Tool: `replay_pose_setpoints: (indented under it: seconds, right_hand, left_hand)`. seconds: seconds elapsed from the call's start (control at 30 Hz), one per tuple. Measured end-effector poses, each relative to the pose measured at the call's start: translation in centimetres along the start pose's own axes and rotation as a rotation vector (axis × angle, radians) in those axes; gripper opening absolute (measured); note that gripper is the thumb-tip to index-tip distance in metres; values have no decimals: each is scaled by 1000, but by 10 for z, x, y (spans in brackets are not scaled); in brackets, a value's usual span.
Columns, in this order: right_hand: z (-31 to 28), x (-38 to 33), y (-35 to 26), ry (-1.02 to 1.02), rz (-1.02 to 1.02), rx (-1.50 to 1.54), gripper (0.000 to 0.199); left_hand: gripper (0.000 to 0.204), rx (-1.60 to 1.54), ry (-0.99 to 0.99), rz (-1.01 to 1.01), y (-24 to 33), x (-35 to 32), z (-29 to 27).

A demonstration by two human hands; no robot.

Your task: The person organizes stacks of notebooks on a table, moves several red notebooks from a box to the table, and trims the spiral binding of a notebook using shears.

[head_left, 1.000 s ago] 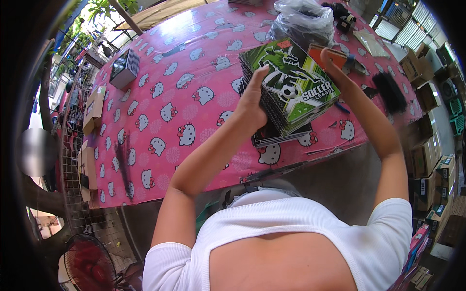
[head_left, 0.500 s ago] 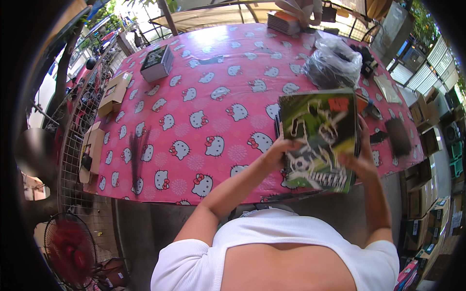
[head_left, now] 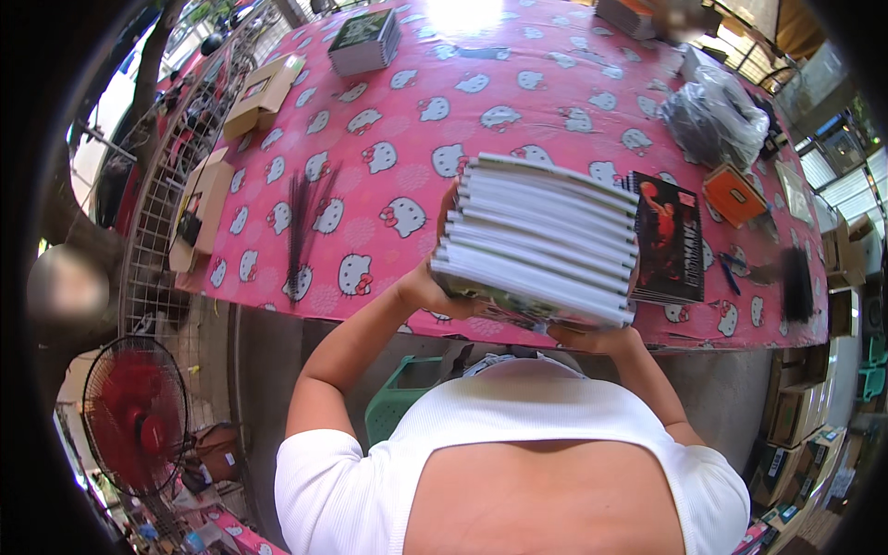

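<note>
A thick stack of notebooks [head_left: 541, 236] is held between both my hands over the table's near edge. Its white page edges face up, and the green printed cover shows along the lower side. My left hand [head_left: 435, 291] grips the stack's left end, its fingertips partly hidden. Underneath the near right corner, my right hand [head_left: 597, 339] is closed round the stack, fingers mostly out of sight. Just right of the stack lies a black spiral notebook [head_left: 668, 242] with a red basketball player on its cover.
A pink patterned cloth covers the table [head_left: 370, 231]. Dark thin strands [head_left: 301, 231] and cardboard boxes [head_left: 199, 208] lie left; another notebook stack [head_left: 365, 42] stands far left. At right are a plastic bag [head_left: 717, 116], an orange pad [head_left: 733, 194], a pen [head_left: 729, 275] and a black bundle [head_left: 797, 285].
Both hands have shifted left and tipped the notebook stack, so its page edges face up instead of its green cover. The black spiral notebook has come into sight. The view has shifted too.
</note>
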State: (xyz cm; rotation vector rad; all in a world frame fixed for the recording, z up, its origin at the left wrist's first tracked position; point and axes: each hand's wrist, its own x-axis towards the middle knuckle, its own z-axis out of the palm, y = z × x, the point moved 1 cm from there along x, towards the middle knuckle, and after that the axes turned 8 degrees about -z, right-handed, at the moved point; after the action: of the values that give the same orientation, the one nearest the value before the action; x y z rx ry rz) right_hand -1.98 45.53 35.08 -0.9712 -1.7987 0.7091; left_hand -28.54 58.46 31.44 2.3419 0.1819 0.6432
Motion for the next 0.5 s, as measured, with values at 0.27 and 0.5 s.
replay_pose_setpoints:
  seconds: [0.27, 0.5]
  right_hand:
    - [34, -11, 81, -179, -111, -193, 149]
    - [37, -16, 87, -240, -235, -278, 120]
  left_hand:
    - [122, -614, 239, -187, -6, -20, 2]
    - [93, 47, 47, -90, -28, -36, 15]
